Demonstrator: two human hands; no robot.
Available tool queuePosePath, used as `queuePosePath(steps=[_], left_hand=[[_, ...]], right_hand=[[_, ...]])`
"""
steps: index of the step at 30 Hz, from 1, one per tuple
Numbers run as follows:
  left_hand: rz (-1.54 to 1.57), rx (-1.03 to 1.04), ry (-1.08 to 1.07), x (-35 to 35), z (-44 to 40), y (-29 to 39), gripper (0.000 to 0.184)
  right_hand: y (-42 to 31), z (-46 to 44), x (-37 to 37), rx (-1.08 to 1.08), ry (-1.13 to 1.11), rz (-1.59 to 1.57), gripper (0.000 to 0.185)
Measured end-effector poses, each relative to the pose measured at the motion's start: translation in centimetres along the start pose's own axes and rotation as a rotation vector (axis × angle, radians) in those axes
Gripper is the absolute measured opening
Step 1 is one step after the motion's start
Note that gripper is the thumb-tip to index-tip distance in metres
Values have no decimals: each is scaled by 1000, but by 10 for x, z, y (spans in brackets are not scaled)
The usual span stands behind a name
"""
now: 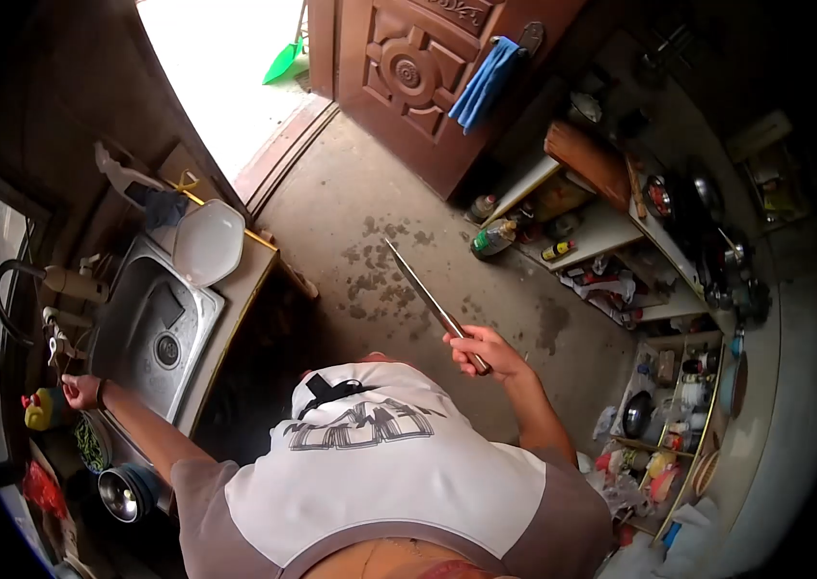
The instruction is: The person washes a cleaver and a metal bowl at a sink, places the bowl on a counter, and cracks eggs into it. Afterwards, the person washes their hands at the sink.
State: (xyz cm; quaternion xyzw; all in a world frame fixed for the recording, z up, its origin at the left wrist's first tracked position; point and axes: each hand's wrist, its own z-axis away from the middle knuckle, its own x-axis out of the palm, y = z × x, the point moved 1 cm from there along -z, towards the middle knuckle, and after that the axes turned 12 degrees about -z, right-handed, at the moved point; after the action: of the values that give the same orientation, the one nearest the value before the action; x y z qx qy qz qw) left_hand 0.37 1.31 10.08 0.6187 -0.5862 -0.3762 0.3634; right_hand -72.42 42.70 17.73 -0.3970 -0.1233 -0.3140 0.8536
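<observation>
A long knife point(420, 287) with a brown handle is in my right hand point(479, 351), the fingers wrapped round the handle. Its blade points forward and to the left over the floor. My left hand point(81, 391) reaches past the near left corner of the metal sink point(209, 328), with its fingers curled; what they hold, if anything, is too small to make out. Close by it are a yellow bottle point(39, 411) and small white items point(57, 345) hanging near the faucet point(18, 280). A dark flat piece point(163, 307) lies inside the sink.
A white basin point(209, 243) sits at the sink's far end. Beside my left forearm are green vegetables point(92, 444) and a shiny metal pot point(124, 494). Shelves point(601, 236) line the right side. A blue cloth point(486, 85) hangs on the brown door point(408, 72). Wet spots mark the floor point(331, 203).
</observation>
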Motion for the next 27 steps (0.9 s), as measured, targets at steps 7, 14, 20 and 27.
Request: queuePosePath(steps=[7,14,20,27], left_hand=[[18,470,-620,-87,316,168,21],[139,1247,-1836,-105,518,280,28],[-585,1536,-2275,-70,639,214,53],[-636,87,-2782,-92,818,239,66]], right_hand=[[34,79,-120,-211,285,-270,18],[160,96,-236,-25,472,-932,10],[174,133,-250,-119,648,-1031,19],[66,140,-302,-451,687,-979,13]])
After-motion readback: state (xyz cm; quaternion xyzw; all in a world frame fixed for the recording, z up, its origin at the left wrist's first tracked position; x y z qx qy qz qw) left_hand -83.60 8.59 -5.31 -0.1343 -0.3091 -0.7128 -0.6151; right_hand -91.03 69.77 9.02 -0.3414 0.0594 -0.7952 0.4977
